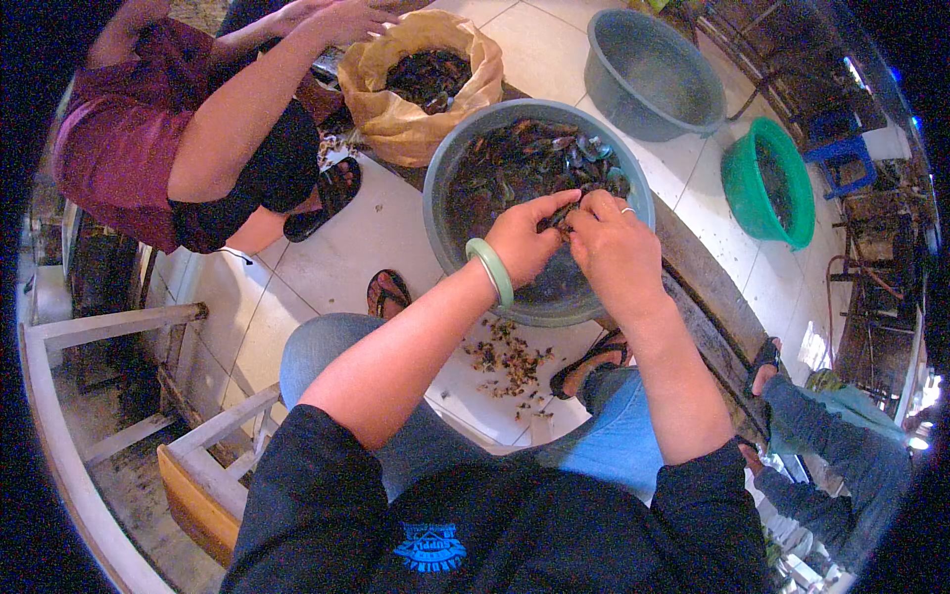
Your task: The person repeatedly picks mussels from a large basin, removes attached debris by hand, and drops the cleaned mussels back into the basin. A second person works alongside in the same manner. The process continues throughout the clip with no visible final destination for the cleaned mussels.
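A round grey plastic tub (440,249) full of dark mussels (519,160) stands before me, several shells showing blue-green. Over its near right part, my left hand (525,239), with a pale green bangle (491,273) on the wrist, pinches a dark mussel (558,220) between thumb and fingers. My right hand (612,241), with a ring on one finger, meets it there, its fingertips on the same mussel. The fingers partly cover the shell. Small brown and yellowish scraps (512,360) lie on the tiles between my feet.
An open tan sack (364,111) of mussels touches the tub's far left side. A co-worker in a maroon shirt (119,156) sits at left. An empty-looking grey tub (638,111) and a green basin (742,185) stand at right. A wooden beam (712,260) runs beside my tub; another person's legs (824,438) are lower right.
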A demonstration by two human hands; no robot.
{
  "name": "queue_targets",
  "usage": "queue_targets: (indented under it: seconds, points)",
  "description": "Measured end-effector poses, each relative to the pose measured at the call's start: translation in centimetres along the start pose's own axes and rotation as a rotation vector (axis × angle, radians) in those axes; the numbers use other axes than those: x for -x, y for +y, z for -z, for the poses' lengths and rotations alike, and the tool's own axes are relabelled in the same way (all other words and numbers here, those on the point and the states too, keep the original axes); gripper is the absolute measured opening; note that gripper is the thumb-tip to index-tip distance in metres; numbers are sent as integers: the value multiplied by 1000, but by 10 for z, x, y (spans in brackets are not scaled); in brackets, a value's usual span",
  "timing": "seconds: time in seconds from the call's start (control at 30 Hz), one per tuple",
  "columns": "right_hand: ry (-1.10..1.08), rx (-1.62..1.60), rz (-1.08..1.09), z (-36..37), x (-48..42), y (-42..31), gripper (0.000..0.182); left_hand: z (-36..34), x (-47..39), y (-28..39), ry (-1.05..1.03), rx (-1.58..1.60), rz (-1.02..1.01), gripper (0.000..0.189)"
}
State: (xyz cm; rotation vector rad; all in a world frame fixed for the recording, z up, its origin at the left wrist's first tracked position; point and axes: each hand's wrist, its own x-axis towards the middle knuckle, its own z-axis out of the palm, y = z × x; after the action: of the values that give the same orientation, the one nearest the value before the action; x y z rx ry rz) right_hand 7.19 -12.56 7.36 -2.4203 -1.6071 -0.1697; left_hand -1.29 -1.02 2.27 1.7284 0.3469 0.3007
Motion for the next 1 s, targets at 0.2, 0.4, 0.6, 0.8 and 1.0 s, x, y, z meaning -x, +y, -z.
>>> queue_targets:
  seconds: [0.2, 0.4, 0.6, 0.8, 1.0]
  points:
    - [14, 36, 66, -3, -1, 0, 14, 3, -2, -1, -46, 88, 117, 44]
    - [92, -232, -38, -12, 1, 2, 8, 7, -2, 5, -225, 913, 508, 49]
    - [221, -448, -81, -15, -1, 4, 8, 4, -2, 3, -236, 879, 386, 50]
    - [68, -558, -136, -9, 0, 13, 6, 7, -2, 0, -272, 495, 274, 50]
    - [-19, -597, -121, -3, 1, 20, 5, 11, -2, -2, -342, 438, 264, 49]
